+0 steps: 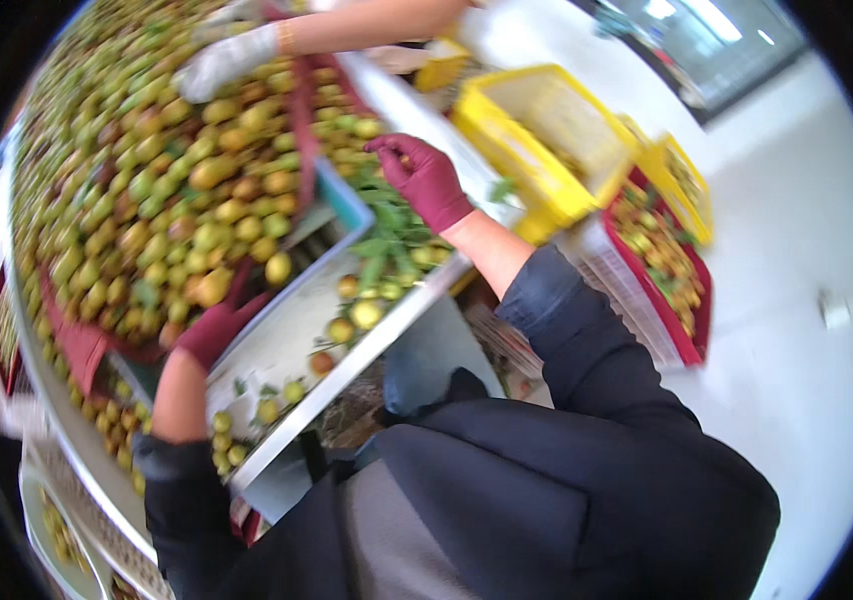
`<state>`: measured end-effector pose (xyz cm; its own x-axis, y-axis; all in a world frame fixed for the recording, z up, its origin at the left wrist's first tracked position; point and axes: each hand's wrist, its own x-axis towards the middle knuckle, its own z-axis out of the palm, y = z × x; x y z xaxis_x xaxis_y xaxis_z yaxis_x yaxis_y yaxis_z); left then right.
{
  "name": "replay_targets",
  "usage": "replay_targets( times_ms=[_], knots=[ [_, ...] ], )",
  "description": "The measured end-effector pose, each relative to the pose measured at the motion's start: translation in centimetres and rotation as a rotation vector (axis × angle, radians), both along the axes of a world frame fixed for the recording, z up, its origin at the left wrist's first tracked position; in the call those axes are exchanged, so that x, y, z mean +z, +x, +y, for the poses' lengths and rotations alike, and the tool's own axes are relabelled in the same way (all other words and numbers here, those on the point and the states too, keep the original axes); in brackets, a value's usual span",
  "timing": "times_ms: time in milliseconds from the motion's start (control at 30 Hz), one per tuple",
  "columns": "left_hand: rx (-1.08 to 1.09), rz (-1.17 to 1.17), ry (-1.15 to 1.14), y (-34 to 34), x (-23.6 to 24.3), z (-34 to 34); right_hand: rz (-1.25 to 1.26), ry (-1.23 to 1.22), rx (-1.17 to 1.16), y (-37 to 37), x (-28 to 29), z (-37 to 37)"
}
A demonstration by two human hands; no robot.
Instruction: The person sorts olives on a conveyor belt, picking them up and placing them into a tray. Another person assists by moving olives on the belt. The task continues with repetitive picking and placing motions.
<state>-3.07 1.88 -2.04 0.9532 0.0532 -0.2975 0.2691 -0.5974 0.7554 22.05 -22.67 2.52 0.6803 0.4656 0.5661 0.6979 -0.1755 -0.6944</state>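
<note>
Yellow-green and reddish fruit (167,190) is piled thickly across the sorting table, held partly within a blue tray (343,192) with maroon cloth. My left hand (223,320), in a maroon glove, rests inside the tray's near rim beside the fruit, its visible fingers apart. My right hand (425,180), gloved alike, is raised over green leaves (379,250) right of the tray, fingers curled together; whatever they may hold is too small to make out. Loose fruit (367,314) lies on the metal ledge (277,350) nearest my body.
Another person's white-gloved hand (219,65) reaches into the pile from the top. Yellow crates (597,150) and a red-rimmed crate of fruit (662,260) stand at the right on a pale floor (777,400). A white basin (82,560) sits at lower left.
</note>
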Motion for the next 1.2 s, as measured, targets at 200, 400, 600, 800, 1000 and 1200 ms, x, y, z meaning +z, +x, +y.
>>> replay_targets(
  times_ms=[200,400,600,800,1000,1200],
  knots=[
    [0.063,-0.007,-0.141,0.8,-1.8,-0.2,-0.322,-0.159,-0.601,7.6,4.4,-25.1],
    [-0.04,0.065,-0.008,1.5,1.0,-1.5,-0.29,-0.682,-1.131,14.0,3.3,-46.6],
    [-0.323,-0.025,0.325,0.1,-2.2,1.0,-0.525,-0.266,-0.565,11.4,3.3,-26.4],
    [-0.51,0.035,0.619,0.1,-0.9,0.4,-0.246,-0.158,0.312,0.7,2.7,-1.1],
    [-0.053,0.104,0.063,0.5,1.4,-1.4,-0.307,-0.154,0.385,-0.1,0.9,13.8],
    [-0.044,0.14,0.055,0.4,2.2,-1.4,-0.139,-0.471,0.142,1.2,0.3,20.6]
  ],
)
